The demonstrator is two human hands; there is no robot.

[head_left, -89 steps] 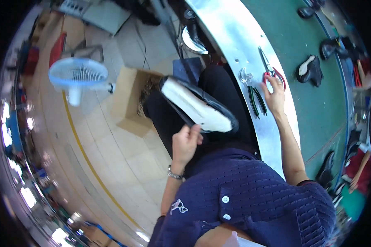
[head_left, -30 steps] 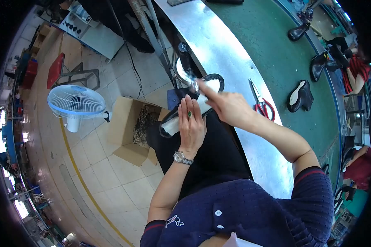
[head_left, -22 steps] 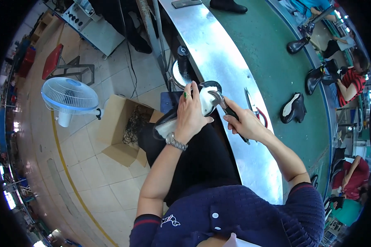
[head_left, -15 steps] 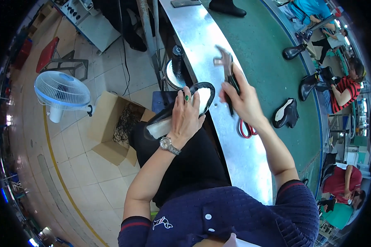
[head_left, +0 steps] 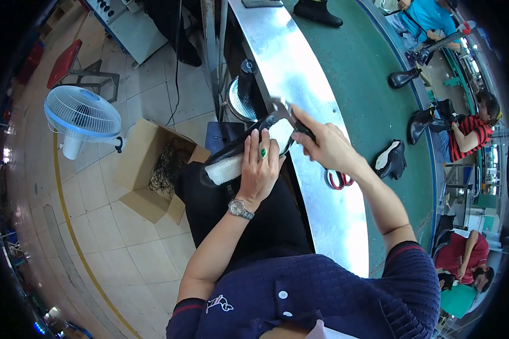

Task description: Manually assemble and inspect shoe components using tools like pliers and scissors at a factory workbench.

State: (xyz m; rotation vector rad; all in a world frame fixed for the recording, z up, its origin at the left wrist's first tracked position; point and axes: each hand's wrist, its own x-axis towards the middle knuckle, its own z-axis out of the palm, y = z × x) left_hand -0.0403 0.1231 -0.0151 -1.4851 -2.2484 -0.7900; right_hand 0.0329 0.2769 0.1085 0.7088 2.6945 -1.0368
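Observation:
A black shoe upper on a last (head_left: 223, 170) lies sole up across my lap, its pale underside showing. My left hand (head_left: 259, 172), with a green-stoned ring and a wristwatch, grips it around the middle, fingers stretched over the sole. In my right hand (head_left: 329, 144) is a pair of lasting pincers (head_left: 283, 109) with a metal head and dark handles. Their head is at the far end of the shoe, over its black edge; whether the jaws pinch the edge I cannot tell. Red-handled scissors (head_left: 339, 179) lie on the metal bench beside my right forearm.
The metal bench (head_left: 336, 226) borders a green conveyor belt (head_left: 362, 85) carrying a black shoe (head_left: 391, 159) and a boot (head_left: 318, 12). An open cardboard box (head_left: 147, 206) and a fan (head_left: 82, 113) stand at left. People work across the belt.
My right hand has brought the pincers down and left, from above the bench to the shoe's far end. My left hand still holds the shoe, which has shifted slightly.

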